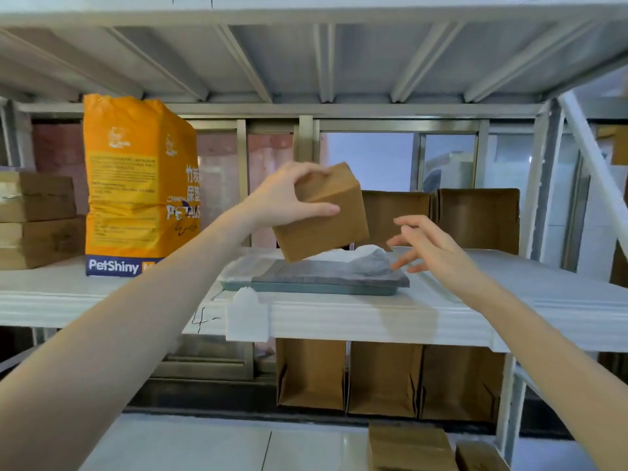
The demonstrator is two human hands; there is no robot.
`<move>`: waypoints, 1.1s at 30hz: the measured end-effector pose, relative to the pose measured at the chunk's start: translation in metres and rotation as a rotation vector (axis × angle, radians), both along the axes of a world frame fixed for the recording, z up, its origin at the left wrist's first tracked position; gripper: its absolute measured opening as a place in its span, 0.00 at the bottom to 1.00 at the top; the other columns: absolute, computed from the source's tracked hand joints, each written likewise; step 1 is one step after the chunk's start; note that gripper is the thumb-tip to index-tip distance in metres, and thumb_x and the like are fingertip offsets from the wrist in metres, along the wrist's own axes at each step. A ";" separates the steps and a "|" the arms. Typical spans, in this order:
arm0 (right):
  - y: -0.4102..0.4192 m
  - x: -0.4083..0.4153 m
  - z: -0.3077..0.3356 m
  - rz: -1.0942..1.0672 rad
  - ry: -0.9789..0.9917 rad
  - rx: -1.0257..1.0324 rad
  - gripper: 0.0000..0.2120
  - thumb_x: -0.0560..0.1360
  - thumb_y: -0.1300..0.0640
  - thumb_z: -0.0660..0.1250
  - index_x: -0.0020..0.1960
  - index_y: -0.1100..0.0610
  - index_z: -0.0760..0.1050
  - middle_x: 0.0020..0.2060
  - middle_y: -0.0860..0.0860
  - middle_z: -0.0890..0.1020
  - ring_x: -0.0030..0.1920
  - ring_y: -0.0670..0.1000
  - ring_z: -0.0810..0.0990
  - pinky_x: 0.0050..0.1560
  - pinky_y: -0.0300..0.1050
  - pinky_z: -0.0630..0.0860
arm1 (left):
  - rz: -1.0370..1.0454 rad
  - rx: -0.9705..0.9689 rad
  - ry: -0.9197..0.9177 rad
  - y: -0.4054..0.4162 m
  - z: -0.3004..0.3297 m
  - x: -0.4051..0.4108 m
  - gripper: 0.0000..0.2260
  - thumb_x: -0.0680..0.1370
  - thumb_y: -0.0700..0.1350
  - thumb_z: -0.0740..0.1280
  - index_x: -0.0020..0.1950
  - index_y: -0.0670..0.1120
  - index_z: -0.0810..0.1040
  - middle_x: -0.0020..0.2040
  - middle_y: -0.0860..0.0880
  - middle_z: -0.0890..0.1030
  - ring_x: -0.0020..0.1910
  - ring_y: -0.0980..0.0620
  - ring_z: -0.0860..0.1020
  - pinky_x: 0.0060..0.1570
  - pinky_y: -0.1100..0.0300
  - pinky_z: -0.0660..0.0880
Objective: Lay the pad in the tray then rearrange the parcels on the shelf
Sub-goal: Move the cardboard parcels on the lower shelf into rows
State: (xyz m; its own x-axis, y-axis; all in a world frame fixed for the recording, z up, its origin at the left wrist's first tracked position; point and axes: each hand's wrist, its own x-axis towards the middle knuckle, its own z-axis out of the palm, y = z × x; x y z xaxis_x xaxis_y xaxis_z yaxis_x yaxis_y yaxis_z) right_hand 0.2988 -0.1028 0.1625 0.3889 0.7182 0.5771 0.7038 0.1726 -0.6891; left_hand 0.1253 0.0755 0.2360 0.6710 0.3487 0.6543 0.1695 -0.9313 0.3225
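My left hand [292, 195] grips a small brown cardboard parcel [326, 222] and holds it tilted in the air above the shelf. Below it a grey pad [326, 270] lies in a shallow teal tray [306, 287] on the white shelf [339, 317]; the pad's far right corner is bunched up. My right hand [424, 246] hovers to the right of the parcel, above the tray's right end, fingers spread and holding nothing. More brown parcels [475, 219] stand against the back of the shelf to the right.
A tall orange PetShiny bag [136, 185] stands on the shelf at the left, with stacked flat cartons [37, 219] beside it. Open cardboard boxes [384, 379] fill the level below. A white label holder [247, 316] is clipped to the shelf's front edge. A shelf upright [540, 185] rises at right.
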 end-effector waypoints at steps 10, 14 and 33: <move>0.014 0.021 -0.019 0.024 -0.042 -0.051 0.10 0.80 0.52 0.56 0.60 0.46 0.67 0.47 0.47 0.79 0.42 0.46 0.82 0.51 0.41 0.76 | 0.041 -0.014 0.376 0.051 -0.020 0.060 0.29 0.69 0.63 0.70 0.68 0.57 0.70 0.68 0.53 0.70 0.63 0.53 0.68 0.61 0.56 0.66; 0.013 0.024 -0.021 0.015 -0.062 -0.058 0.10 0.79 0.53 0.57 0.61 0.47 0.67 0.46 0.47 0.80 0.42 0.46 0.82 0.48 0.37 0.75 | 0.028 -0.030 0.450 0.063 -0.031 0.064 0.31 0.70 0.67 0.65 0.71 0.57 0.68 0.70 0.55 0.70 0.68 0.52 0.68 0.68 0.53 0.65; -0.009 -0.017 -0.015 0.019 -0.170 -0.026 0.11 0.77 0.55 0.63 0.58 0.46 0.69 0.45 0.49 0.81 0.50 0.51 0.80 0.57 0.47 0.74 | -0.009 0.050 0.252 -0.011 -0.030 0.005 0.32 0.75 0.63 0.63 0.76 0.58 0.56 0.76 0.57 0.59 0.74 0.57 0.57 0.66 0.63 0.53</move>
State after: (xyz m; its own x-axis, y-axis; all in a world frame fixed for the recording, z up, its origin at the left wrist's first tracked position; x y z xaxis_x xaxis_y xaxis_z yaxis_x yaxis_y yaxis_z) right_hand 0.2822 -0.1114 0.1474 0.2734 0.7400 0.6146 0.8076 0.1705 -0.5646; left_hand 0.1303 0.0642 0.2061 0.8181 0.3135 0.4822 0.2301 -0.9468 0.2251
